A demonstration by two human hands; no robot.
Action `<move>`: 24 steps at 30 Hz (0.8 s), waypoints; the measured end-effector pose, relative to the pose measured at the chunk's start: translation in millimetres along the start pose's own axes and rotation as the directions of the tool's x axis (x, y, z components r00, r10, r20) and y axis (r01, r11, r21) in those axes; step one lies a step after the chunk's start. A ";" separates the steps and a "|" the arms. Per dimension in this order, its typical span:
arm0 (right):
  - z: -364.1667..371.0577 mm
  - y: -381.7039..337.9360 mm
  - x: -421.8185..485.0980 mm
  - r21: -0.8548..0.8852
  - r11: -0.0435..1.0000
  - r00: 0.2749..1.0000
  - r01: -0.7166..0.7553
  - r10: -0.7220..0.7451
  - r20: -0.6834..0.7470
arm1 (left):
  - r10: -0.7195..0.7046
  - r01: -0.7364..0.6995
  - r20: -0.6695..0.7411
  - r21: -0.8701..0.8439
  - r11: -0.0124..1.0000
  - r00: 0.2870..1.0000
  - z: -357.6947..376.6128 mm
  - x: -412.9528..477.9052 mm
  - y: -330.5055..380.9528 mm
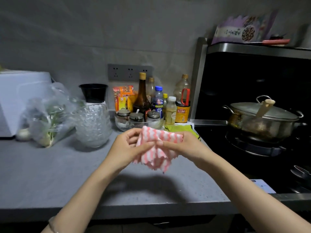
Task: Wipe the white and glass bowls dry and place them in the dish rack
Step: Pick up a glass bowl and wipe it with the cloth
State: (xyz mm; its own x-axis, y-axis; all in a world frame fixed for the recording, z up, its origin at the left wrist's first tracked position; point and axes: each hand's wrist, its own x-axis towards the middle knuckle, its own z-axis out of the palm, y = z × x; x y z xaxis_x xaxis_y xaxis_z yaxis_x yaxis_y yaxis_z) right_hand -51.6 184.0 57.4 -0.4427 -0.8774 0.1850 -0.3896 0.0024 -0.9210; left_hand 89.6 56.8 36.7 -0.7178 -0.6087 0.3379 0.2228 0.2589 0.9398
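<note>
I could not see some fingertips of the left hand or the right hand, because the pink and white cloth they pinched covered them. Both arms ran off the bottom edge. The cloth and the left hand hid the front of the glass bowl with little jars in it. The right hand hid part of the green rag. The white box was cut off at the left edge. The stuff in the plastic bag was too blurry to tell. The words on the blue-capped bottle were too small to read. The purple box up high was blurry. A shiny thing was cut off at the right edge, and I could not tell what it was.
</note>
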 end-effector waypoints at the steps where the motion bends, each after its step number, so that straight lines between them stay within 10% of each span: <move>1: 2.1 -1.6 5.0 0.002 0.999 0.997 -0.032 0.032 0.074 | 0.001 -0.001 -0.004 0.006 1.000 1.000 -10.0 0.6 -0.9; 5: 12.9 -5.7 20.5 -0.003 0.995 0.942 -0.096 0.092 0.322 | -0.020 0.011 0.102 0.088 0.996 0.995 -41.8 -0.1 3.7; 17: 65.4 -20.4 57.4 0.051 0.988 0.884 -0.144 0.105 0.456 | 0.068 -0.128 0.248 0.236 0.963 0.966 -82.8 20.5 10.6; 24: 107.2 -8.2 98.7 0.517 0.724 0.885 -0.456 0.303 0.354 | 0.314 -0.206 -0.118 0.534 0.820 0.942 -125.6 69.0 -11.9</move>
State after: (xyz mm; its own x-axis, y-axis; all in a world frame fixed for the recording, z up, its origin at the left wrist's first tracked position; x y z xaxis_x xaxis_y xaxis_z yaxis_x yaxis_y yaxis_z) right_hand -5.5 45.9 46.4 -0.2236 -0.9454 -0.2372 0.3374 0.1532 -0.9288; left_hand 120.2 -82.5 55.1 -0.5284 -0.5810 0.6190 -0.0216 0.7381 0.6743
